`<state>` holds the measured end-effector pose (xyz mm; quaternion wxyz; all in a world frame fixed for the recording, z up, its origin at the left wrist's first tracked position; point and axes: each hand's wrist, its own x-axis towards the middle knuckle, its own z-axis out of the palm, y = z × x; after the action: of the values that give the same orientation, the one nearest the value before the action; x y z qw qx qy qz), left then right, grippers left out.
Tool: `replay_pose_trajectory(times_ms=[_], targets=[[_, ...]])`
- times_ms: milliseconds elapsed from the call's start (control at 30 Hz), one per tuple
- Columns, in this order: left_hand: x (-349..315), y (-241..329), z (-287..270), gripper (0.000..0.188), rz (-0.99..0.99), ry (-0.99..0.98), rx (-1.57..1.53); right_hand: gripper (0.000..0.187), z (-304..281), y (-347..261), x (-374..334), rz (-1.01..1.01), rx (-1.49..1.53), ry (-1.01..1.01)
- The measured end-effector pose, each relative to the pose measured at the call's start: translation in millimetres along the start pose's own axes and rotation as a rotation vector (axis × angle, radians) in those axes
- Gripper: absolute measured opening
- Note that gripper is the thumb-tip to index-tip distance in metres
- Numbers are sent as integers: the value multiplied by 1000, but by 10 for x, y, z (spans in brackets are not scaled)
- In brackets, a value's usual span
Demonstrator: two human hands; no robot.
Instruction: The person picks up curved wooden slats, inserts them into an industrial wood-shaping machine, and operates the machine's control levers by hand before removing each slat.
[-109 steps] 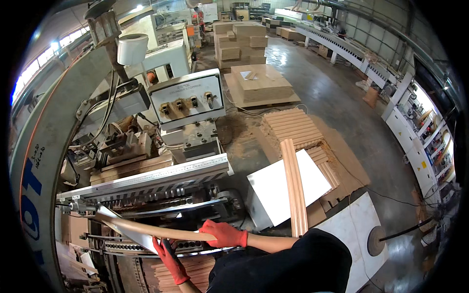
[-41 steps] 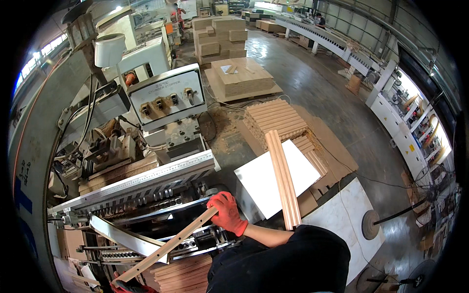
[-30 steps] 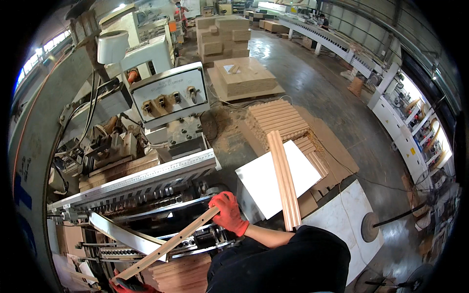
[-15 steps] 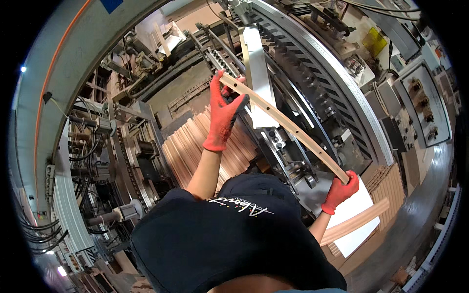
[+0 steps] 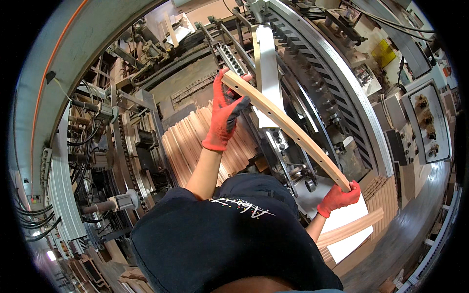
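Between my two red-gloved hands a long, narrow wooden strip [image 5: 283, 125] is held up on a slant, with several dark holes along one face. My left hand [image 5: 223, 115] is closed round its far upper end, thumb on the near side and fingertips partly hidden behind the wood. At the lower right end, my right hand [image 5: 339, 198] grips the strip's tip. Beneath the strip lies a long white board [image 5: 268, 73] on the metal machine. A stack of wooden strips [image 5: 195, 141] sits below my left forearm.
By my right forearm, another wooden strip [image 5: 352, 227] lies across a white sheet [image 5: 348, 246], beside more stacked strips [image 5: 386, 200]. A curved metal rail [image 5: 361, 93] runs along the machine's right side. A control box [image 5: 426, 122] stands at far right, and cylinders [image 5: 119, 202] at left.
The strip has rolled slightly in my hands, so more of its plain side shows beside the holed face. Both hands keep their hold. The view has shifted a little.
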<state>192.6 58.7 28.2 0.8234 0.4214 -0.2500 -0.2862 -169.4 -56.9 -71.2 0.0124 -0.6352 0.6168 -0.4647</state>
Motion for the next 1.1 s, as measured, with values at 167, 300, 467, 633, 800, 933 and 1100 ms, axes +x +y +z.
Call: replay_pose_trajectory(times_ms=[167,300,467,633,800,933,1100], targets=[[-33,72,-38,83,11,12,53,35,25,-37,19,-11,26,-25],[-19,57,-32,82,23,10,83,34,26,7,16,20,-2,-75],[-31,44,-29,74,75,32,116,34,36,27,7,43,-8,-122],[61,-20,-152,35,63,182,20,32,27,56,28,25,-12,-134],[124,-10,-168,26,121,260,25,30,35,126,32,35,-5,-125],[117,-30,-187,30,134,227,5,28,25,120,44,58,-6,-174],[113,-75,-199,35,126,205,33,29,12,155,27,81,-13,-244]])
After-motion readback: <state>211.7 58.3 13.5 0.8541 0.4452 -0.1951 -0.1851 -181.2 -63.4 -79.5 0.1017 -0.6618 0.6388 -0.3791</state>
